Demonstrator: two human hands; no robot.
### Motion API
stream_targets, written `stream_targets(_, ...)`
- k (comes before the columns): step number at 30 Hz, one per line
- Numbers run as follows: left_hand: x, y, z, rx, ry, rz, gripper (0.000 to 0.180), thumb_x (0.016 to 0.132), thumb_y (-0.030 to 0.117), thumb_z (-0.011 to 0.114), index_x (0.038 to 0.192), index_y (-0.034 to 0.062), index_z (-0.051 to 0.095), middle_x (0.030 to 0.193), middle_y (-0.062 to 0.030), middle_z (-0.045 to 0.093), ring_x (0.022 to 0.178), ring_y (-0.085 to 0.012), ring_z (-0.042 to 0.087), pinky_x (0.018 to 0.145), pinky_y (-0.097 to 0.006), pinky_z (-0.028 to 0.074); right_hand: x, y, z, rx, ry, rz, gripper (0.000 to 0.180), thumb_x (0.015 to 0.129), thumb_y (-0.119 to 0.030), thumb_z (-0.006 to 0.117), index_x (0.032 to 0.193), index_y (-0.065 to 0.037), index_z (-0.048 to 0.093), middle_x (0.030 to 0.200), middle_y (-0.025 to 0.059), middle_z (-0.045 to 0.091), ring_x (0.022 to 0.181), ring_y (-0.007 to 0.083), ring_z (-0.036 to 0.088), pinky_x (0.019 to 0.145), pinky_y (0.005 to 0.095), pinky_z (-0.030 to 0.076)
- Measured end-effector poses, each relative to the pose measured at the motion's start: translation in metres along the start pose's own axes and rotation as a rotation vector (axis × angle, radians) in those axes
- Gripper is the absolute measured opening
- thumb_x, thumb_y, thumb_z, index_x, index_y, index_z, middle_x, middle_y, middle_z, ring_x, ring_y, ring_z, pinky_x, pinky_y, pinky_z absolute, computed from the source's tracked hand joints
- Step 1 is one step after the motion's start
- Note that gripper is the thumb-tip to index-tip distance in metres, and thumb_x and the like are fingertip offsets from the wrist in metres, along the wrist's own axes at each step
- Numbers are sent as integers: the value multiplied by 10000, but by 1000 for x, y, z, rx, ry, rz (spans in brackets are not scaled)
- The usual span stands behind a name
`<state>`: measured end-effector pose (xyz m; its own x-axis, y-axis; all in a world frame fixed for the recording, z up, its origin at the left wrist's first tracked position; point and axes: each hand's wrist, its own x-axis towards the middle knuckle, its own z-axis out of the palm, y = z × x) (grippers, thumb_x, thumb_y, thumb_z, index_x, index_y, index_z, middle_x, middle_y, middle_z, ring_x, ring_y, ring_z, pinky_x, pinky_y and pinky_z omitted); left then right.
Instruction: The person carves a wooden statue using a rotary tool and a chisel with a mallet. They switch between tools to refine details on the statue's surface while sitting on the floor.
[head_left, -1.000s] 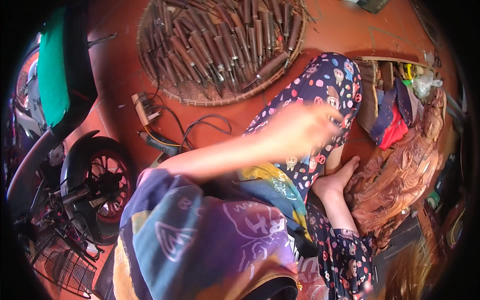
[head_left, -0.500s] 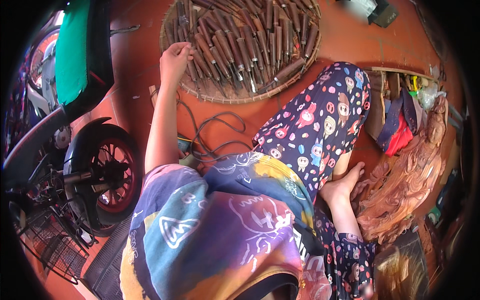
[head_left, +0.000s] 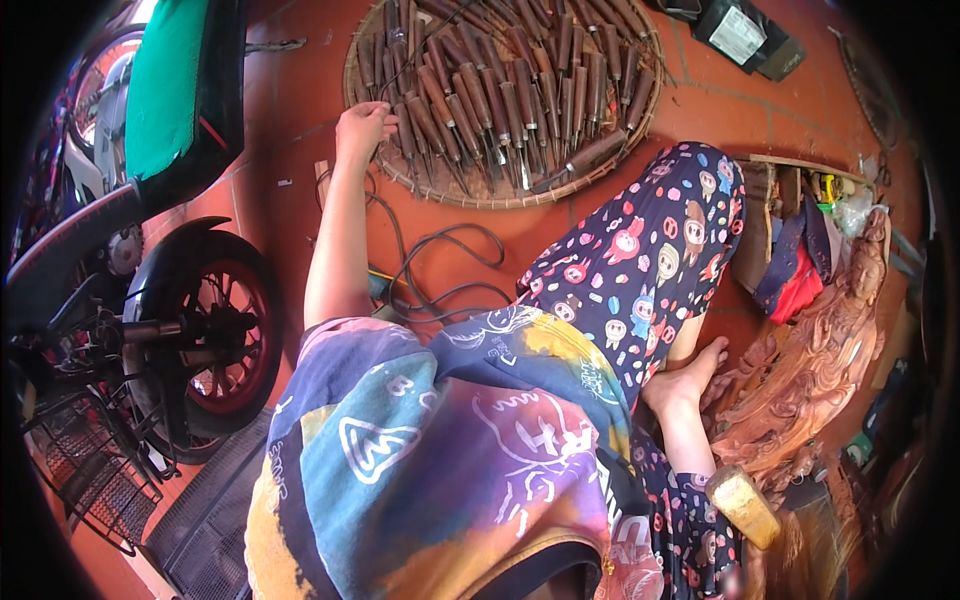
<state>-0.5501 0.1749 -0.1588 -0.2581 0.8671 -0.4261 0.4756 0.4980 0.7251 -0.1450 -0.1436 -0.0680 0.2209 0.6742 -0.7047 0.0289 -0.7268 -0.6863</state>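
My left hand (head_left: 365,130) reaches forward to the left rim of a round woven tray (head_left: 450,198). Its fingers are bent together beside the wooden handles of carving chisels (head_left: 405,130); whatever they may pinch is hidden. Many more brown-handled chisels (head_left: 490,95) lie packed across the tray, their metal blades mostly toward me. My right hand is out of sight. A worn, yellowish wooden block (head_left: 743,506) shows at the lower right, by my patterned trouser leg; what bears it cannot be seen. A reddish-brown wood carving (head_left: 815,370) lies to the right of my bare foot (head_left: 685,385).
A dark cable (head_left: 440,240) coils on the red tile floor between me and the tray. At left stands a motorbike with its wheel (head_left: 215,340) close by. A wooden box (head_left: 755,215) with cloth and odds and ends sits at right; a black package (head_left: 745,40) lies far right.
The view has shifted a little, so the tray appears farther right. The yellowish block has come into sight at the lower right. My left hand stays at the tray's left rim.
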Motion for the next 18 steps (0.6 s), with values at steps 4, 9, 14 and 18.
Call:
stream_targets(4, -1, -1, 18, 60, -43, -33, 238, 883, 164, 525, 1037, -6, 587, 851, -92, 669, 706, -120, 639, 614, -223, 498, 0, -1, 3, -11, 1, -7, 499, 683, -192, 722, 1080, -113, 431, 780, 68, 511, 631, 167, 507, 662, 341, 428)
stream_targets(9, 2, 17, 44, 52, -60, 82, 262, 888, 176, 523, 1070, -4, 580, 858, -87, 667, 732, -121, 635, 622, -222, 488, -4, -3, 6, -25, 16, 0, 503, 682, -197, 721, 1090, -117, 437, 790, 74, 518, 641, 176, 512, 666, 344, 431)
stream_targets(14, 20, 49, 65, 0, -67, 200, 236, 858, 164, 553, 999, -15, 614, 799, -86, 676, 689, -117, 645, 605, -224, 490, -5, 1, 11, -10, 13, 11, 507, 682, -201, 719, 1100, -121, 443, 801, 80, 524, 651, 185, 517, 670, 347, 433)
stream_targets(18, 21, 71, 81, -29, -88, 231, 233, 860, 168, 551, 998, -11, 614, 811, -89, 676, 702, -115, 646, 606, -226, 488, -7, 0, 13, -10, 18, 10, 511, 682, -205, 718, 1108, -124, 448, 809, 85, 529, 659, 192, 521, 674, 349, 436)
